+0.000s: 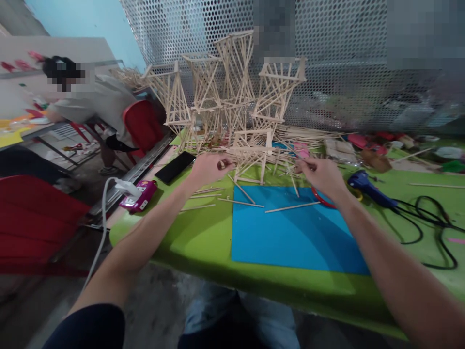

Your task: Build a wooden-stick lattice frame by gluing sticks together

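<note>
My left hand (pixel 209 169) is closed in a pinch at the left side of a low frame of wooden sticks (pixel 262 167). Whatever its fingertips hold, if anything, is too small to make out. On the frame's other side, my right hand (pixel 321 175) is also pinched closed beside some thin sticks, and its fingertips hide what is in them. A blue sheet (pixel 283 237) lies below the hands, with a loose stick (pixel 292 207) across its upper part. Part of a red ring (pixel 321 199) shows under my right hand.
Tall stick towers (pixel 234 72) stand at the back before a perforated metal screen (pixel 348 34). A blue glue gun (pixel 372 190) with black cable lies right. Left are a black phone (pixel 175 167) and a purple power socket (pixel 140 196). Another person (pixel 98 97) sits further left.
</note>
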`<state>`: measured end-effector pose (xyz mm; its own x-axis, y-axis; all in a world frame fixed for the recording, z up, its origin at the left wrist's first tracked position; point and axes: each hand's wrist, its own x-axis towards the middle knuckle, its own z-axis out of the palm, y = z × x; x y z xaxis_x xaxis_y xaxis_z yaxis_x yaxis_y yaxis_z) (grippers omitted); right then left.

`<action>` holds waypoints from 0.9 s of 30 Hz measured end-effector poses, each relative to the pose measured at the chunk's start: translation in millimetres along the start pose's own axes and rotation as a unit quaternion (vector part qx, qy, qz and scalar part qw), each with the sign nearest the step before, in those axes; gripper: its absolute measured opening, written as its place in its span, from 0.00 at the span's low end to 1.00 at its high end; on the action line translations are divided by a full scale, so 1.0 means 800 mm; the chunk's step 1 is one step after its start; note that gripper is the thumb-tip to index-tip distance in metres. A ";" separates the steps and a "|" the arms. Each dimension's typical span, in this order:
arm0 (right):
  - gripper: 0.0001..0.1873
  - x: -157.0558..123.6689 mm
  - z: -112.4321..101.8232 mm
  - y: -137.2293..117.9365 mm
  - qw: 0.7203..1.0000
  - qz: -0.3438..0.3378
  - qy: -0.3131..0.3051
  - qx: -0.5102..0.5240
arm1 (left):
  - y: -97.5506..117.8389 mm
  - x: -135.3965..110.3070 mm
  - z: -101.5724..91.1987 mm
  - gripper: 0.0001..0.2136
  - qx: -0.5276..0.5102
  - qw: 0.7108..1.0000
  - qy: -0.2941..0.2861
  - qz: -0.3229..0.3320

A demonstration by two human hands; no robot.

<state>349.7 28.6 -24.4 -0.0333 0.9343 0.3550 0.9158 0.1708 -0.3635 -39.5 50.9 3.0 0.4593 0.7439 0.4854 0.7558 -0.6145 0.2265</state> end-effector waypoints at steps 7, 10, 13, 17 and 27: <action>0.18 0.002 -0.035 0.004 0.978 -0.084 -0.190 0.007 | -0.006 -0.002 -0.011 0.13 -0.035 0.997 0.034 0.057; 0.21 -0.004 -0.048 -0.003 0.941 -0.105 -0.315 0.071 | -0.012 -0.003 -0.012 0.14 -0.036 0.995 -0.013 0.093; 0.20 -0.012 -0.048 -0.014 0.916 -0.106 -0.382 0.058 | -0.011 -0.004 -0.012 0.15 -0.046 0.989 -0.056 0.127; 0.13 -0.017 -0.042 -0.016 0.897 -0.100 -0.427 0.057 | 0.003 -0.008 -0.013 0.16 -0.067 0.983 -0.082 0.149; 0.15 -0.044 -0.071 -0.096 0.903 -0.154 -0.347 0.202 | 0.093 -0.023 0.003 0.22 -0.235 0.958 -0.141 0.083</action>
<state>302.9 -34.8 40.0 -0.6325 0.7703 -0.0806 0.6044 0.4258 -0.6734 9.4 -7.5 9.0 0.7135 0.6260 0.3146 0.3985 -0.7319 0.5527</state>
